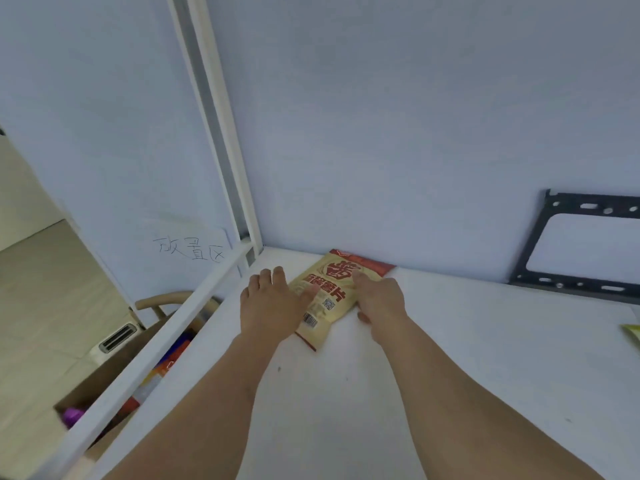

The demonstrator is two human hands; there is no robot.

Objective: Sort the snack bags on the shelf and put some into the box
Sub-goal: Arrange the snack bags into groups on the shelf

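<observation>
I see a black metal bracket [585,244] leaning on the wall [398,116], far right of the hands. Handwritten paper sign [189,249] up-left of them, wooden chair [169,301] (partly hidden) lower left, floor vent [116,337] beyond.

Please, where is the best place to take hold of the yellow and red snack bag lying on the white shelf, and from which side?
The snack bag lies flat against the back wall, so its far end is blocked. Probably best to pinch the two long side edges, coming from the front, where the left hand and right hand already rest on it.
</observation>
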